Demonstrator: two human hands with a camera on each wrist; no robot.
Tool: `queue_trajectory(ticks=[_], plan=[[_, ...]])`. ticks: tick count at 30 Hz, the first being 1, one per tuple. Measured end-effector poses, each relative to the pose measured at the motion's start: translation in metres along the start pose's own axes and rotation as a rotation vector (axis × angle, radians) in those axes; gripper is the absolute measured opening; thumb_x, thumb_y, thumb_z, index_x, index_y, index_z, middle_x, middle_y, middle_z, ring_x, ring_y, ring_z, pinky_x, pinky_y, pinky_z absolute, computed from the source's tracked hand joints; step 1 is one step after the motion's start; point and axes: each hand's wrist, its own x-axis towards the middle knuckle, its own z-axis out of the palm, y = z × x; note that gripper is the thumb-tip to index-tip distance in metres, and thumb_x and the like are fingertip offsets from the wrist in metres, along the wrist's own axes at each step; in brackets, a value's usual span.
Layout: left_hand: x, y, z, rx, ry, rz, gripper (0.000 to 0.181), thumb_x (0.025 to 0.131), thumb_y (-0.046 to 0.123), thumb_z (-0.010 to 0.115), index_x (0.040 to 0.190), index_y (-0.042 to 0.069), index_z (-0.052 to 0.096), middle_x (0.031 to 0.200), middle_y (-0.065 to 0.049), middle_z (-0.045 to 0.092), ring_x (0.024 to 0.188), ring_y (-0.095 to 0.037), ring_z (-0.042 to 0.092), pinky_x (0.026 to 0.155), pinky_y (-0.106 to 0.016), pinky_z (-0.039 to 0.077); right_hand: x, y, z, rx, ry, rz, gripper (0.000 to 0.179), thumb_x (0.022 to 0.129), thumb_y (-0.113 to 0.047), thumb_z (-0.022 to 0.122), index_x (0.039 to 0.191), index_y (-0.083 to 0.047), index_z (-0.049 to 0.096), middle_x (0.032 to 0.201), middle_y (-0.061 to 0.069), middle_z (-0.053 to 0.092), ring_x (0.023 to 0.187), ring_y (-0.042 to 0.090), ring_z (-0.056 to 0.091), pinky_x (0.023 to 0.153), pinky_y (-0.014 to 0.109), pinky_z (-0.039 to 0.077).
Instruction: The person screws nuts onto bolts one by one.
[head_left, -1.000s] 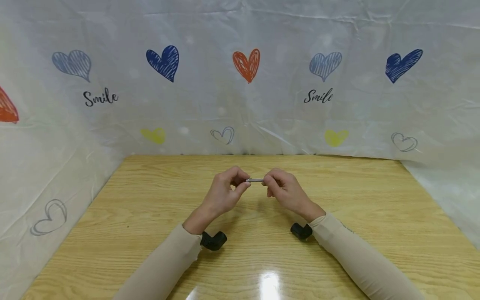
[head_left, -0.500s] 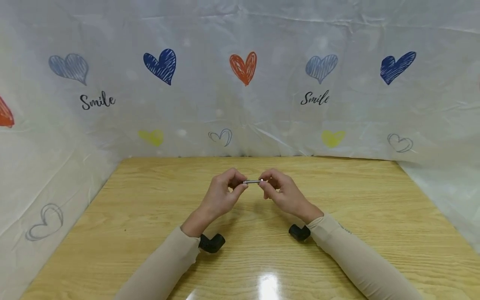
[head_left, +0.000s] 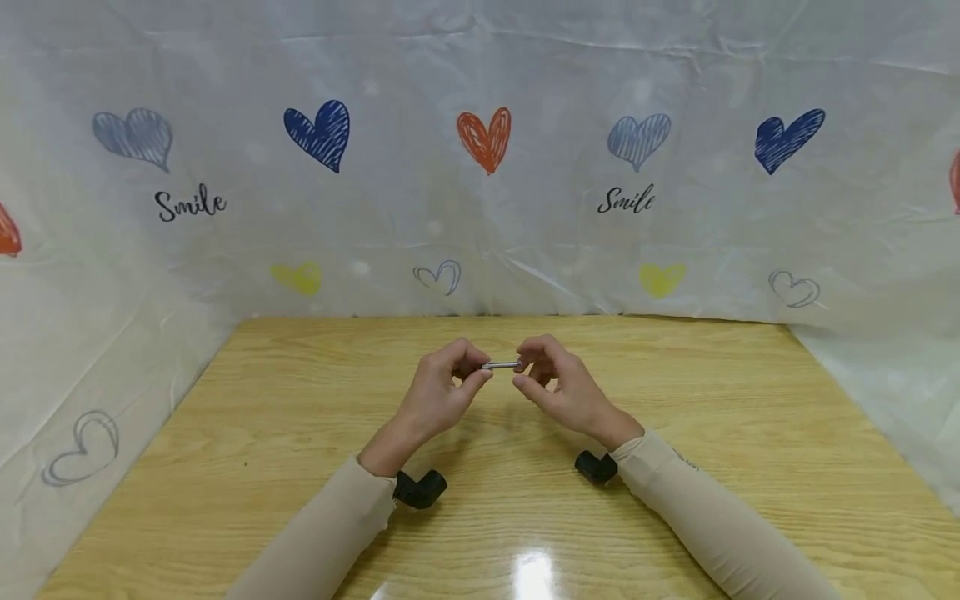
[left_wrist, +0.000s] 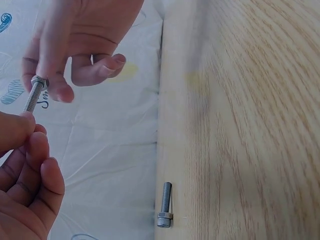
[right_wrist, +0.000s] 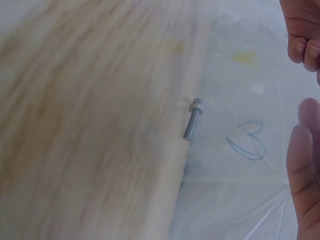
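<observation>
In the head view my left hand (head_left: 442,387) pinches a small silver bolt (head_left: 501,365) by one end, between thumb and fingers. The bolt lies nearly level above the table, and the left fingers hide its held end. A nut (left_wrist: 39,82) sits at the bolt's other end, with bare thread between it and the left fingertips. My right hand (head_left: 566,387) is around that end with bent, loosely spread fingers. Its forefinger is right at the nut, while the thumb stands apart below it. A second bolt (left_wrist: 166,205) with a nut near its head lies on the table.
The wooden table (head_left: 675,467) reaches back to a white sheet (head_left: 555,233) printed with hearts and "Smile". Sheeting also hangs along both sides. Black wrist mounts (head_left: 422,490) jut inward below the sleeves.
The right thumb has moved away from the bolt's nut end and the right fingers have spread. The left hand keeps its pinch. The view has shifted slightly.
</observation>
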Motion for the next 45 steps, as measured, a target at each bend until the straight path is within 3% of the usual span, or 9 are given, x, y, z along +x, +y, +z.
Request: queue_trajectory(ticks=[7,12,17,20,26,30,34,38,45], plan=[[-0.0022,-0.0016,0.0010,-0.011,0.000,0.008,0.006,0.090,0.003,0.065,0.093,0.008,0.063,0.082,0.001,0.066,0.062,-0.010,0.055,0.058,-0.035,0.050,-0.0002,0.0002,0.0011,-0.020,-0.012,0.010,0.005,0.096,0.003,0.053,0.099,0.001,0.056,0.074,0.012,0.059,0.057,0.017,0.057,0.050,0.025,0.041],[-0.0024,-0.0020,0.0027,-0.040,-0.012,0.033,0.005,0.090,0.004,0.066,0.093,0.008,0.063,0.080,-0.003,0.066,0.062,-0.010,0.055,0.058,-0.032,0.049,0.0003,-0.0004,-0.0032,-0.020,-0.048,0.058,0.021,0.100,0.001,0.043,0.091,-0.004,0.060,0.071,0.016,0.058,0.062,0.025,0.058,0.056,0.028,0.045],[-0.0026,-0.0024,0.0028,-0.039,-0.011,0.037,0.006,0.090,0.004,0.065,0.094,0.008,0.063,0.079,-0.004,0.065,0.062,-0.010,0.055,0.059,-0.033,0.050,-0.0007,-0.0003,-0.0047,-0.003,-0.041,0.069,0.010,0.096,0.000,0.053,0.105,0.000,0.057,0.086,0.014,0.060,0.064,0.026,0.059,0.058,0.030,0.048],[-0.0032,-0.0029,0.0023,-0.031,-0.003,0.037,0.006,0.090,0.003,0.065,0.094,0.008,0.063,0.080,-0.001,0.065,0.061,-0.010,0.054,0.057,-0.035,0.049,-0.0013,-0.0001,-0.0035,-0.005,-0.024,0.038,0.023,0.090,0.002,0.063,0.111,-0.001,0.053,0.093,0.014,0.060,0.062,0.022,0.059,0.055,0.030,0.047],[-0.0019,-0.0025,0.0011,-0.016,0.011,0.057,0.006,0.089,0.003,0.066,0.093,0.005,0.063,0.078,0.002,0.064,0.062,-0.010,0.054,0.057,-0.029,0.048,-0.0010,0.0001,-0.0004,-0.003,-0.007,0.009,0.014,0.092,0.004,0.059,0.105,0.001,0.053,0.078,0.007,0.060,0.060,0.014,0.059,0.052,0.030,0.046],[-0.0016,-0.0016,0.0010,-0.016,0.006,0.056,0.007,0.089,0.003,0.067,0.093,0.007,0.062,0.078,0.003,0.063,0.062,-0.009,0.054,0.058,-0.027,0.049,-0.0004,0.0003,-0.0009,0.000,-0.016,0.044,0.005,0.096,0.001,0.053,0.097,0.000,0.058,0.076,0.009,0.058,0.061,0.022,0.060,0.054,0.028,0.045],[-0.0007,-0.0010,0.0017,-0.025,-0.004,0.063,0.007,0.090,0.004,0.066,0.094,0.007,0.063,0.079,0.003,0.063,0.064,-0.009,0.056,0.060,-0.028,0.050,0.0000,0.0001,-0.0031,0.010,-0.027,0.060,0.015,0.099,0.001,0.048,0.091,-0.003,0.060,0.074,0.014,0.058,0.062,0.029,0.059,0.055,0.028,0.046],[-0.0004,-0.0014,0.0017,-0.025,-0.002,0.063,0.006,0.090,0.004,0.066,0.094,0.006,0.063,0.079,0.002,0.063,0.064,-0.008,0.056,0.060,-0.028,0.050,-0.0003,-0.0007,-0.0047,0.006,-0.029,0.057,0.011,0.095,0.000,0.054,0.106,0.000,0.058,0.086,0.014,0.060,0.064,0.026,0.060,0.056,0.030,0.046],[-0.0017,-0.0017,0.0006,-0.009,0.006,0.055,0.007,0.089,0.003,0.066,0.094,0.005,0.062,0.078,0.002,0.063,0.062,-0.009,0.055,0.058,-0.028,0.049,-0.0012,0.0006,-0.0016,0.030,-0.005,-0.041,0.027,0.088,0.006,0.062,0.112,0.002,0.050,0.093,0.019,0.060,0.062,0.022,0.060,0.055,0.036,0.049]])
